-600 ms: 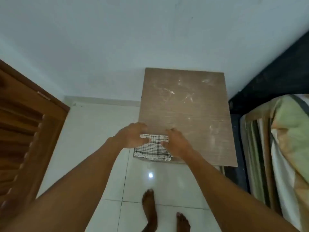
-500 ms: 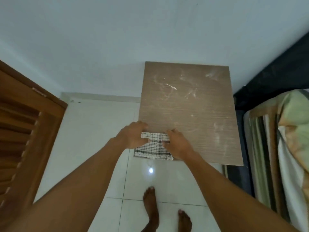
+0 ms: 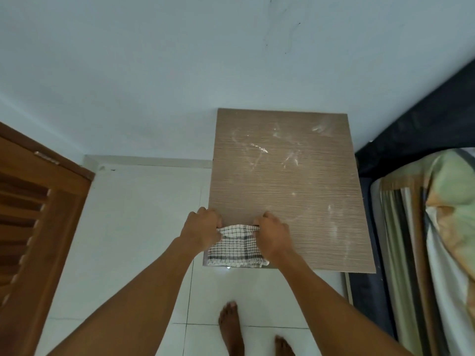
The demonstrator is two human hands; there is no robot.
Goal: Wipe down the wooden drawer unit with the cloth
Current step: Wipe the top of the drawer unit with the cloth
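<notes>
A white cloth with a dark checked pattern (image 3: 237, 249) is being held on the near left corner of a brown wood-grain drawer unit (image 3: 288, 191), which is being viewed from directly above. The cloth's far edge is being pinched at one end by the left hand (image 3: 203, 228) and at the other by the right hand (image 3: 273, 236). The fingers of both are curled round the fabric. That edge is being raised and drawn taut between them, while the rest is lying flat on the wood with its near hem along the front edge.

The two-handed hold is judged to be a way of folding or gathering the cloth into a pad before it is pushed across the surface. Pale dusty smears (image 3: 259, 149) are being shown across the far half and right side of the top, so the wiping is judged to be barely begun. The unit is being kept against a pale wall (image 3: 180, 73), between a brown louvred wooden door (image 3: 43, 201) and a bed with striped bedding (image 3: 442, 214), on white floor tiles (image 3: 144, 214).
</notes>
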